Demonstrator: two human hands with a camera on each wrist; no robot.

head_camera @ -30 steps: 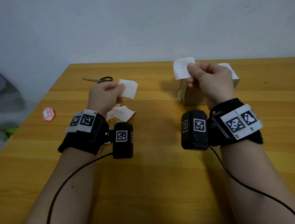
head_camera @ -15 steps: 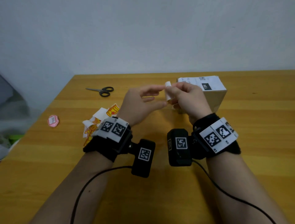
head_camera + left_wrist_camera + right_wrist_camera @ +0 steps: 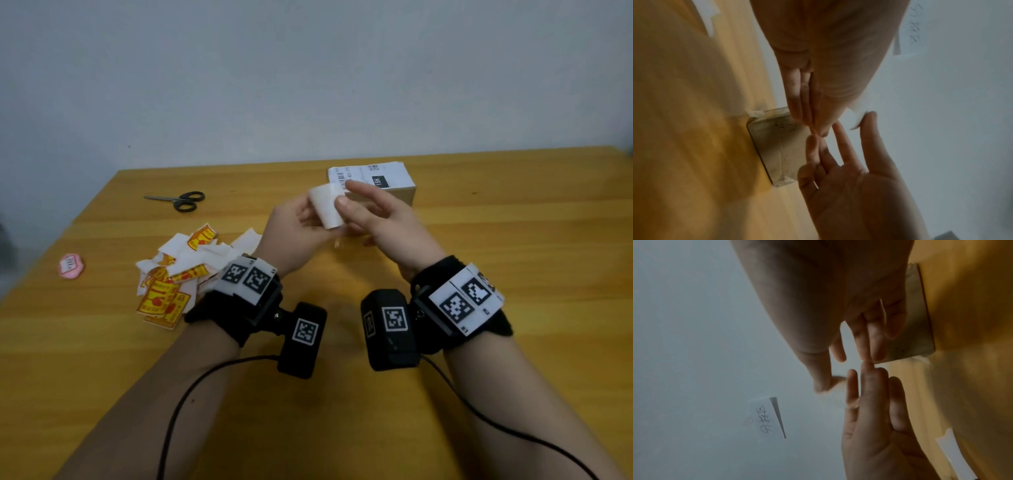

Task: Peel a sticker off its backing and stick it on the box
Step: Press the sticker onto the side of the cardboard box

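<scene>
A small white sticker piece (image 3: 325,209), plain side toward me, hangs above the table just in front of the box (image 3: 406,196). My left hand (image 3: 310,214) holds it from the left, fingers behind it. My right hand (image 3: 346,198) pinches its right edge, thumb on the face and index finger at the top corner. The left wrist view shows the white piece (image 3: 858,113) between the two thumbs, with the other fingers nearly straight. The brown box has a white shipping label (image 3: 373,174) on top and stands on the table (image 3: 513,240) behind the hands.
A heap of red-and-yellow stickers and white backing scraps (image 3: 178,274) lies left of my left wrist. Black scissors (image 3: 181,200) lie at the far left, and a pink round item (image 3: 71,265) sits near the left edge. A grey wall rises behind the table.
A second ago the hands were apart, each holding a white piece. They have come together in front of the box and both now hold one piece, which has turned flat toward me.
</scene>
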